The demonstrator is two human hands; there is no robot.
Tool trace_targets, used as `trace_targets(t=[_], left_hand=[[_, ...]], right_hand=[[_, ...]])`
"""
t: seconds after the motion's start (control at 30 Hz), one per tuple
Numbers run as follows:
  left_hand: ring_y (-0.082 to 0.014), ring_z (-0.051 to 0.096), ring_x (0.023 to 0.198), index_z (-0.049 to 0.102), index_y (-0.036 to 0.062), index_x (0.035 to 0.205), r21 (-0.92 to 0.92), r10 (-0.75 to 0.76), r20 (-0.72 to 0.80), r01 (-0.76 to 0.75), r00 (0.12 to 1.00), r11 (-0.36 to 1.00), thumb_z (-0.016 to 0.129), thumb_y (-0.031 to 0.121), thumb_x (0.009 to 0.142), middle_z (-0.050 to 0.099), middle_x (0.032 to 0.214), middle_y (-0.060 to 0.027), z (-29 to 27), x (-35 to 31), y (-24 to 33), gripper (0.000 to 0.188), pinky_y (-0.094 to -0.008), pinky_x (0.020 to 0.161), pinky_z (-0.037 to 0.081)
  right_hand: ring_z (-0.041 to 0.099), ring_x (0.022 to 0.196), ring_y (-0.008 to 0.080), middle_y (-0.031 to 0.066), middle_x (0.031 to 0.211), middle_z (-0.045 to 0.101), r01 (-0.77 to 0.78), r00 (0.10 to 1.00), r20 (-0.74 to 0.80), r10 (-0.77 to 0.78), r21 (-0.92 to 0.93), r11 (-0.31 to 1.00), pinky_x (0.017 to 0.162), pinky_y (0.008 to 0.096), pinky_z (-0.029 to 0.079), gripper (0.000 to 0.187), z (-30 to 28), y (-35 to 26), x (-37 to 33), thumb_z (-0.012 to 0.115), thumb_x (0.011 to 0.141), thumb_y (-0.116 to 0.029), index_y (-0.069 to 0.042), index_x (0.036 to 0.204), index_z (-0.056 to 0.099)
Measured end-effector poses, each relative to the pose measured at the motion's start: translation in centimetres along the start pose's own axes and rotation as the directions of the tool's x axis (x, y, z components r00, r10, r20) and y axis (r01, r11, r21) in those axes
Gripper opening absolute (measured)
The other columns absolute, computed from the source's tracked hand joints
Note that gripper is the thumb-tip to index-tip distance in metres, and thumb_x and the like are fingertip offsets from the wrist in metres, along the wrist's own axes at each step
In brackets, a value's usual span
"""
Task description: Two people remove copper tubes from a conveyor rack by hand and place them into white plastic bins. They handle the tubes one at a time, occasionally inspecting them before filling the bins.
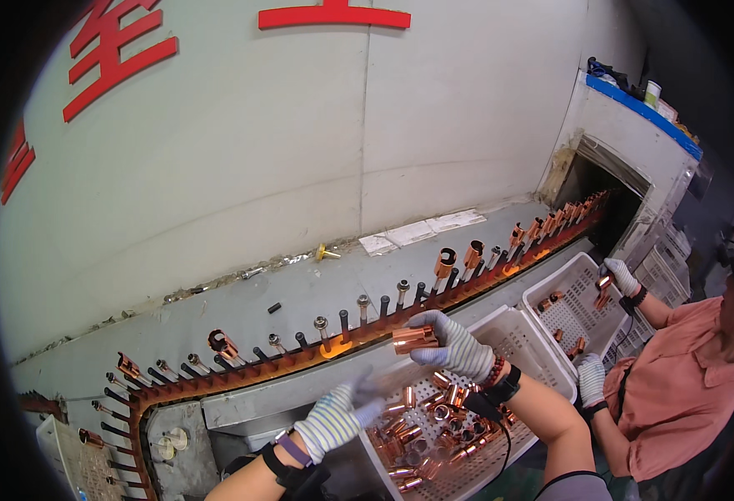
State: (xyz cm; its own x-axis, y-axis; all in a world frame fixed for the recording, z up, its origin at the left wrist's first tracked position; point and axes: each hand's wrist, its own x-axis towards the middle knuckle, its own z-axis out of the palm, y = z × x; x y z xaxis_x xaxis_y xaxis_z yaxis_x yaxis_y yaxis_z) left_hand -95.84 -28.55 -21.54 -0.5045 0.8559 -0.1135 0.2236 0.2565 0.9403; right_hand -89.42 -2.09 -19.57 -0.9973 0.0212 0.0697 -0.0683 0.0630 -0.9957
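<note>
My right hand (465,349), in a striped knit glove, grips a shiny copper-coloured metal sleeve (414,338) just in front of the conveyor's pegs. The sleeve lies roughly sideways, its end pointing left. Lower and to the left is my left hand (333,420), gloved as well; its fingertips are smeared by motion, but thumb and fingers look apart with nothing seen between them. Below both hands, a white perforated basket (542,346) holds many loose copper-coloured sleeves (443,412). Along the conveyor (300,361), dark upright pegs stand in a row, some carrying copper-coloured sleeves (443,265).
A co-worker in a pink shirt (684,376) stands at the right, with a gloved hand (621,275) holding a copper-coloured part above a second basket (534,299). The conveyor runs into a wall opening (605,188) and bends at lower left. A brass-coloured fitting (327,252) lies on the ledge.
</note>
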Motion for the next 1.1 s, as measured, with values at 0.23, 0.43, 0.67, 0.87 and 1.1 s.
trace_targets(t=[0.23,0.43,0.67,0.87,1.1], left_hand=[[-0.0192,0.056,0.105,0.017,0.0032,0.150,-0.456,0.020,-0.126,-0.075,0.992,0.887,0.068,0.019,0.088,0.046,0.134,-0.0172,-0.1,-0.1,-0.3,0.083,-0.0318,0.090,0.048],[-0.0211,0.056,0.109,0.021,0.0087,0.151,-0.193,0.206,-0.225,-0.251,0.952,0.949,0.072,0.010,0.082,0.043,0.139,-0.0155,0.2,-0.6,0.0,0.086,-0.0346,0.093,0.049],[-0.0210,0.054,0.115,0.040,0.0066,0.142,0.112,0.410,-0.211,-0.395,0.887,0.912,0.073,0.008,0.081,0.050,0.132,-0.0132,-0.7,-1.9,-2.2,0.070,-0.0335,0.094,0.048],[-0.0117,0.059,0.094,0.043,0.0051,0.139,-0.234,0.118,-0.238,-0.175,0.964,0.956,0.076,0.011,0.081,0.056,0.122,-0.0068,-0.8,-2.6,-1.5,0.067,-0.0279,0.084,0.052],[-0.0119,0.058,0.094,0.046,0.0052,0.135,-0.276,0.063,-0.237,-0.129,0.970,0.952,0.077,0.011,0.079,0.057,0.119,-0.0069,-0.5,-1.9,-0.5,0.064,-0.0269,0.078,0.051]], right_hand=[[0.050,0.120,0.0178,0.0079,0.128,0.051,-0.049,0.993,0.114,0.030,0.162,0.986,0.103,0.0329,0.043,0.055,3.6,0.6,-1.7,0.076,0.081,-0.012,-0.006,0.127,0.045],[0.049,0.123,0.0217,0.0117,0.131,0.049,-0.045,0.981,0.195,0.006,0.197,0.979,0.103,0.0366,0.044,0.059,6.0,1.4,-2.3,0.074,0.083,-0.014,-0.005,0.130,0.041],[0.055,0.114,0.0170,0.0110,0.126,0.055,-0.253,0.952,0.226,0.208,0.196,0.947,0.094,0.0319,0.049,0.065,8.9,-0.4,-2.5,0.072,0.086,-0.024,-0.001,0.137,0.038],[0.059,0.104,0.0112,0.0091,0.122,0.057,-0.401,0.891,0.303,0.337,0.180,0.898,0.087,0.0278,0.051,0.065,8.3,0.0,-2.0,0.069,0.089,-0.034,-0.002,0.138,0.040],[0.052,0.118,0.0162,0.0083,0.129,0.055,0.028,0.855,0.460,0.239,-0.503,0.864,0.103,0.0335,0.043,0.057,4.1,0.7,2.1,0.067,0.088,-0.009,-0.004,0.138,0.041]])
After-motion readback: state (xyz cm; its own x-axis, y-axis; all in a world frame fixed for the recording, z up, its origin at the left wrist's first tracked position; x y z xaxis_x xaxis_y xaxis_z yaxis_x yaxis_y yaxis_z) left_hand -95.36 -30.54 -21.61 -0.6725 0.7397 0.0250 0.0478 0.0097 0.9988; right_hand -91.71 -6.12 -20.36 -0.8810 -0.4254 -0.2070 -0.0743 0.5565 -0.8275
